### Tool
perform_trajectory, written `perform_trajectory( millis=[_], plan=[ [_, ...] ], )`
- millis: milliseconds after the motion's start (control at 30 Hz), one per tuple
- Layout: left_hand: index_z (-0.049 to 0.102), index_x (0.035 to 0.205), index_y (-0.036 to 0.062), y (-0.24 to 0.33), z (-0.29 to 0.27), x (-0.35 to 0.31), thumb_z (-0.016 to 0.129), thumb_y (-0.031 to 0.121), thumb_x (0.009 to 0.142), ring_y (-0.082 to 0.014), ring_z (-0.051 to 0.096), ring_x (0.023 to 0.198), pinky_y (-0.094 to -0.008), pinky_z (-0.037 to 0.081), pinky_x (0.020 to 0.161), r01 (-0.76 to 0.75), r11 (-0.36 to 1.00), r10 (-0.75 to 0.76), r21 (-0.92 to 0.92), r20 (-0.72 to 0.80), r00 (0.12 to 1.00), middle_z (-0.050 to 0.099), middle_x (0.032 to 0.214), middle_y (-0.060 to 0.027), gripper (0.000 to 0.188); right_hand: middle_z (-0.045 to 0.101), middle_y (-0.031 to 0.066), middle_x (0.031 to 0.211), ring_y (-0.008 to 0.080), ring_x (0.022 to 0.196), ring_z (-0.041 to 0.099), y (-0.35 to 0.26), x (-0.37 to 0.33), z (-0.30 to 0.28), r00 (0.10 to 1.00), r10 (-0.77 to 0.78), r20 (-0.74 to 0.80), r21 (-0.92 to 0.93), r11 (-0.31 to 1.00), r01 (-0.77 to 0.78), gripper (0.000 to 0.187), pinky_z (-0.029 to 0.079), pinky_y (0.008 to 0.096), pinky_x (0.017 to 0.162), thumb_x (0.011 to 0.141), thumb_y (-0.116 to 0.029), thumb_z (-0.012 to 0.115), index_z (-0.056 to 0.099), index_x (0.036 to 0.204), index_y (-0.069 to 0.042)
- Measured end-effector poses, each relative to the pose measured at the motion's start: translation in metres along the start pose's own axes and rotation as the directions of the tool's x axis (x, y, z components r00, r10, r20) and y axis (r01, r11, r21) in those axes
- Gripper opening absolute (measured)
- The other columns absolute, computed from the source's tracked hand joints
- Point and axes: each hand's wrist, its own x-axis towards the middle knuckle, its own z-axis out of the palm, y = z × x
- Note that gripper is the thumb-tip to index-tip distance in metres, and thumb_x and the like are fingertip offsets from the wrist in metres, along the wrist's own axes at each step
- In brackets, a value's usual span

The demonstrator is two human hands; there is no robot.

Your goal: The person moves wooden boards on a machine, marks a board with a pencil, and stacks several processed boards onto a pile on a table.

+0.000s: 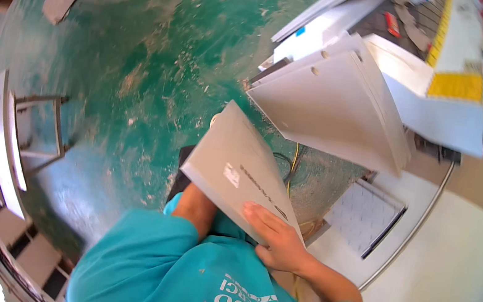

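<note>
A light grey rectangular board (245, 170) with dark and white markings is held tilted in front of my body. My right hand (278, 238) grips its near right edge, with the fingers laid over the marked face and the thumb by the rim. My left forearm (194, 209) goes under the board, which hides that hand and its fingers. Just beyond the held board, several similar pale boards (337, 96) lean together in a stack, and the front ones have small round holes along the upper edge.
At the right, a cluttered workbench holds an open white box (404, 63), a yellow measuring strip (456, 87) and a red tool (391, 25). A curved metal tube (411, 229) runs beside a white surface. Dusty green floor (163, 45) spreads ahead; a metal frame (45, 128) stands left.
</note>
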Motion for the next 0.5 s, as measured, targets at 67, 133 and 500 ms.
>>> perform_trajectory(
  millis=[67,133,500],
  plan=[
    [0.053,0.119,0.0114,0.001,0.001,0.022,0.041,0.06,0.088,-0.0328,0.057,0.106,-0.0534,0.045,0.092,-0.027,0.999,0.026,-0.031,-0.025,0.999,0.059,0.115,-0.0138,0.058,0.051,0.0159,0.141,0.0321,0.133,0.048,0.022,0.006,-0.031,0.999,0.045,-0.006,0.0,0.999,-0.045,0.079,0.043,0.0373,0.108,0.061,0.009,0.057,0.049,0.139,-0.002],
    [0.053,0.12,0.0114,-0.001,0.008,0.048,0.041,0.061,0.088,-0.0331,0.057,0.107,-0.0539,0.045,0.093,-0.063,0.997,0.061,-0.045,-0.038,0.997,0.059,0.116,-0.014,0.06,0.051,0.0156,0.141,0.0318,0.133,0.048,0.042,0.015,-0.057,0.999,0.049,0.015,0.001,0.999,-0.049,0.079,0.044,0.0373,0.108,0.062,0.009,0.056,0.049,0.139,-0.002],
    [0.051,0.128,0.0117,-0.042,0.047,0.161,0.041,0.066,0.087,-0.0349,0.056,0.111,-0.0565,0.045,0.094,-0.127,0.99,0.122,-0.061,-0.078,0.989,0.058,0.122,-0.0149,0.069,0.052,0.0167,0.141,0.0337,0.13,0.051,0.147,0.041,-0.17,0.999,0.013,0.051,0.018,1.0,-0.014,0.081,0.046,0.0383,0.105,0.061,0.008,0.056,0.048,0.14,-0.003]
  ],
)
